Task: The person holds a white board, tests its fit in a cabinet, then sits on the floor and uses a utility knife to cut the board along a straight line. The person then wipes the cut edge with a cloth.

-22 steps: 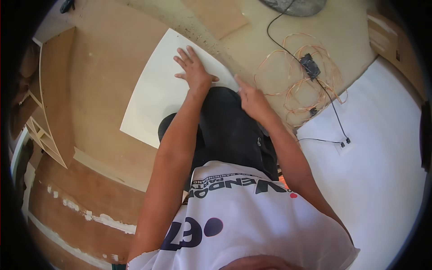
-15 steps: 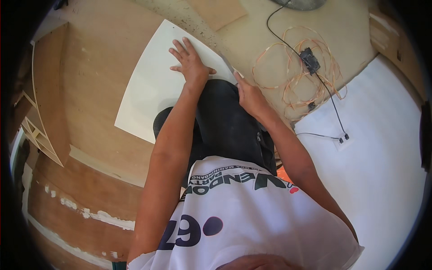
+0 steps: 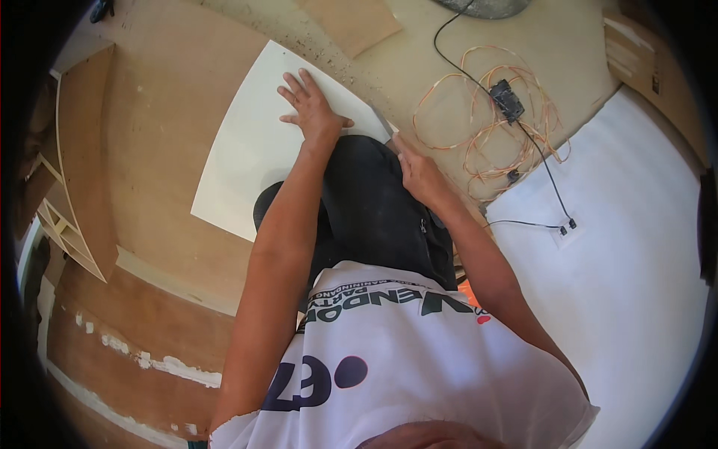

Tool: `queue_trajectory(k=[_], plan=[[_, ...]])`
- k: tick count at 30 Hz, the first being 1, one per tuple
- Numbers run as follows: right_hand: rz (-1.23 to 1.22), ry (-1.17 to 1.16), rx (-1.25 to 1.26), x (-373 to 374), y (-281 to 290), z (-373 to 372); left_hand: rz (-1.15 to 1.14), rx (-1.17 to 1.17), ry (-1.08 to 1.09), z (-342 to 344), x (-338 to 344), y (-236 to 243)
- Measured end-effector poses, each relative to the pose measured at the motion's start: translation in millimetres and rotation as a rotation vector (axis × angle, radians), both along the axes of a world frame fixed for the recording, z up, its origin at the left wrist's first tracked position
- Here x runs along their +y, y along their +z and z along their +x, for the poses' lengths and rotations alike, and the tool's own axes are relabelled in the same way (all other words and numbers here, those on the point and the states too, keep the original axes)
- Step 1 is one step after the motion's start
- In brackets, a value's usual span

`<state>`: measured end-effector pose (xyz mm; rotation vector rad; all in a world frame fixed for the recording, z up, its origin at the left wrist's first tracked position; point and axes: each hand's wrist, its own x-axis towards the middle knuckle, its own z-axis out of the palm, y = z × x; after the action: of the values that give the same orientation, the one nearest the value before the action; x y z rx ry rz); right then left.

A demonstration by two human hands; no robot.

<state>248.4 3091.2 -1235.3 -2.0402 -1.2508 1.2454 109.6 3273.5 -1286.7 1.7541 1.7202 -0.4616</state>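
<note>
A white curved-edged panel (image 3: 243, 142) lies on the brown board, under and in front of my bent knee in black trousers (image 3: 366, 179). My left hand (image 3: 313, 112) is pressed flat on the panel with its fingers spread. At the panel's right edge, my right hand (image 3: 420, 173) is closed around a flat, grey, blade-like tool (image 3: 382, 120). The blade lies along that edge and points away from me. Its exact kind is not clear, and my fingers hide most of the grip.
Coiled orange wires (image 3: 441, 112) and a black box (image 3: 507, 101) on a cord lie to the right. The cord runs to an outlet (image 3: 567, 233) on a white surface (image 3: 606, 314). An open wooden frame (image 3: 82, 172) stands at left. Dust and a loose brown sheet (image 3: 351, 26) lie ahead.
My right hand and the blade-like tool have slid a little toward me along the panel's edge. The left hand stays spread on the panel. The whole view has shifted slightly.
</note>
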Motion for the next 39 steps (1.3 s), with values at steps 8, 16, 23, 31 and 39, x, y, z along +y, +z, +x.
queue_trajectory(k=[8, 16, 23, 31, 39], plan=[[-0.464, 0.038, 0.017, 40.9, -25.6, 12.1, 0.036, -0.018, -0.023, -0.6, -1.7, -5.4], [-0.114, -0.03, 0.013, -16.0, 6.5, 7.1, 0.025, -0.025, 0.029, -3.3, -2.8, -0.5], [-0.413, -0.045, 0.033, -12.8, -30.8, 16.7, 0.032, -0.023, -0.019, -3.9, -9.9, 0.6], [-0.32, -0.11, 0.03, -0.2, 30.5, 9.4, 0.049, -0.067, 0.025, 0.7, 2.6, 3.4], [-0.277, -0.119, -0.016, 8.4, -7.3, 0.1, 0.013, -0.035, 0.013, 0.5, 4.0, 3.5]])
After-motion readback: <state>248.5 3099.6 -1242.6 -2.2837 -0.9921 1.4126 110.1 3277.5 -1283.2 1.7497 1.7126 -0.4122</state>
